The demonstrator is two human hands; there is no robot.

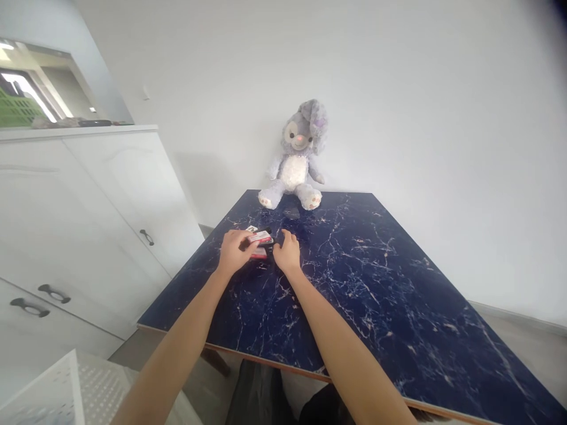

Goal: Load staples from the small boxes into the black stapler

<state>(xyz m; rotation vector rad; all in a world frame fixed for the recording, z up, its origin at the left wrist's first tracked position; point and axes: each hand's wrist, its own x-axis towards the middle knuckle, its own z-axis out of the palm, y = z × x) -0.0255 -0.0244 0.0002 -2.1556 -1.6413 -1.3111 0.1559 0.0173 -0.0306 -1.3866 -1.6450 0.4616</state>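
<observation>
My left hand point(234, 252) is closed on a small flat red-and-white card or packet point(260, 236), its thumb and fingers at the near-left edge. Beneath that lies a second red-and-white piece point(259, 252), partly covered by the hand. Dark items are mixed in with them, among them a black object point(266, 229) just behind; their kind is too small to make out. A white piece with black marks point(251, 228) shows beyond my left fingers. On the right of this little pile, my right hand point(287, 251) rests with thumb and fingers apart, the thumb close to a dark edge.
A dark blue marbled table point(354, 283) spreads under both hands. At its far edge a grey plush toy point(295, 159) sits against the white wall. To the left stands a white cabinet point(101, 200) with dark handles. A white perforated basket point(75, 383) is at the lower left.
</observation>
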